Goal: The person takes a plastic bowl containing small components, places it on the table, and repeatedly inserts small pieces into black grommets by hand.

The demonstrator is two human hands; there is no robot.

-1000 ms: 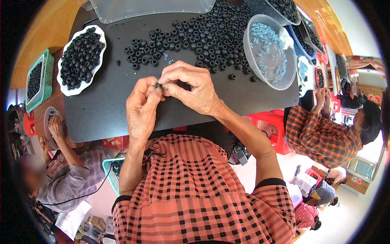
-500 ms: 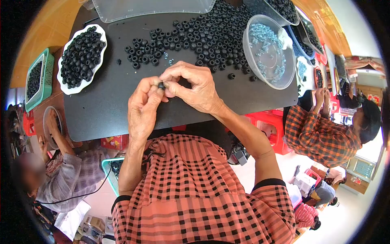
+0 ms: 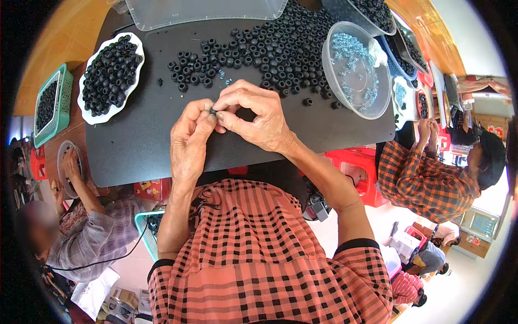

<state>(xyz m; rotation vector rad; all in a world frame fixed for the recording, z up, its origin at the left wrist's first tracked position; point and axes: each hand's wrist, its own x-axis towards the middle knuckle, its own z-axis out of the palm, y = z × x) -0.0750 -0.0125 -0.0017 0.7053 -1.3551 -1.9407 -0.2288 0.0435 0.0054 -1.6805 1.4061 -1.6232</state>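
Observation:
Between the fingertips of both hands is a small black bead [image 3: 213,111], mostly covered by the fingers. My left hand [image 3: 190,137] pinches it from the left side, and my right hand [image 3: 256,116] closes on it from the right with thumb and index finger. Just beyond my hands, a few small blue coils [image 3: 222,74] lie on the dark table [image 3: 145,146]. Many loose black beads [image 3: 291,48] are spread over the table's far side. A clear round tub [image 3: 327,67] at the right holds more blue coils.
A white scalloped plate [image 3: 141,59] of black beads stands at the left. A clear bin [image 3: 205,21] is at the far edge. Beside the table are a green basket [image 3: 66,102], a red stool [image 3: 356,159], a person at the left [image 3: 100,232] and another at the right [image 3: 421,181].
Both hands stay together and the fingers have shifted slightly around the bead, which shows less than half a second ago. The left person's hand has moved within a bowl.

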